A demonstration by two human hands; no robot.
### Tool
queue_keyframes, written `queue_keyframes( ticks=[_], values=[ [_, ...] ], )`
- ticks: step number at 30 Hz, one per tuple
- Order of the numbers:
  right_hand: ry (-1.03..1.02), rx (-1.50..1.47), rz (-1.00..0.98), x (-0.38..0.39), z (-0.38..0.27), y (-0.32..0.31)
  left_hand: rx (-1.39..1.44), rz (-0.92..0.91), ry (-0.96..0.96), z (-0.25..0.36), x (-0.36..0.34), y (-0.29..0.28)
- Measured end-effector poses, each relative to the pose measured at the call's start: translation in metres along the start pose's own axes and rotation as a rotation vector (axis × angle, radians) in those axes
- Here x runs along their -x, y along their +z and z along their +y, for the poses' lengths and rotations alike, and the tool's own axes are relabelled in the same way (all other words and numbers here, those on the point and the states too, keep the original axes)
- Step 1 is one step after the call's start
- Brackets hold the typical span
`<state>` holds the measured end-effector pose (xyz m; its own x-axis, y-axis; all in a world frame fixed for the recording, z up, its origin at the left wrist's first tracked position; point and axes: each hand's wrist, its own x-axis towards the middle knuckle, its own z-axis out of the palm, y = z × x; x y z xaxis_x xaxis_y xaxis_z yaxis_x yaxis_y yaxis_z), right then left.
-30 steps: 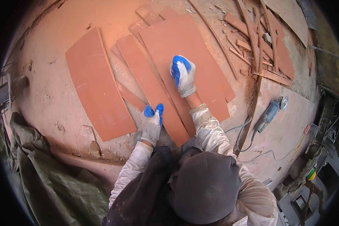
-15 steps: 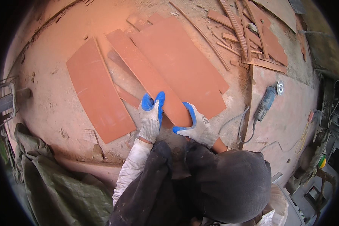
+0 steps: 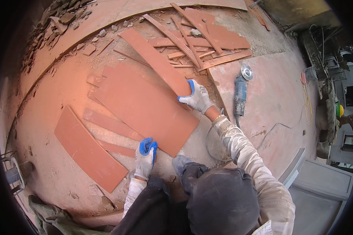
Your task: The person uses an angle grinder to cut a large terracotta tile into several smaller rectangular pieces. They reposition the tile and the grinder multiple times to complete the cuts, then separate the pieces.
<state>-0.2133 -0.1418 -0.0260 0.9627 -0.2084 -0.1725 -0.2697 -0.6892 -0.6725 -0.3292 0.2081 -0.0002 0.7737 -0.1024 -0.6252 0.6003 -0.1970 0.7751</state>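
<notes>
My right hand, in a grey and blue work glove, grips the near end of a long narrow reddish-brown board. That board slants away to the far left, over the edge of a wide panel of the same colour. My left hand, gloved alike, has its fingers curled in with nothing visible in them. It is near the wide panel's near corner, beside the end of a narrow strip. Another rectangular panel lies farther left. A second strip lies partly under the wide panel.
An angle grinder with a cord rests on the paved slab at right. Beyond the wide panel is a pile of offcuts and strips. Rubble lies at the far left, a green tarp at near left.
My right hand has carried the narrow board away from me to the far right, off the wide panel's middle. My left hand has let go of it. The whole view has turned rightward.
</notes>
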Motion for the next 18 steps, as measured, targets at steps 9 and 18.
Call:
queue_keyframes(
  ticks=[9,18],
  values=[
    [0.078,0.029,0.079,-0.057,0.023,0.034,-0.005,0.094,0.123,-0.004,0.013,-0.032],
    [0.057,0.123,0.052,-0.08,0.03,0.015,-0.588,0.944,0.181,-0.052,0.038,-0.174]
  ],
)
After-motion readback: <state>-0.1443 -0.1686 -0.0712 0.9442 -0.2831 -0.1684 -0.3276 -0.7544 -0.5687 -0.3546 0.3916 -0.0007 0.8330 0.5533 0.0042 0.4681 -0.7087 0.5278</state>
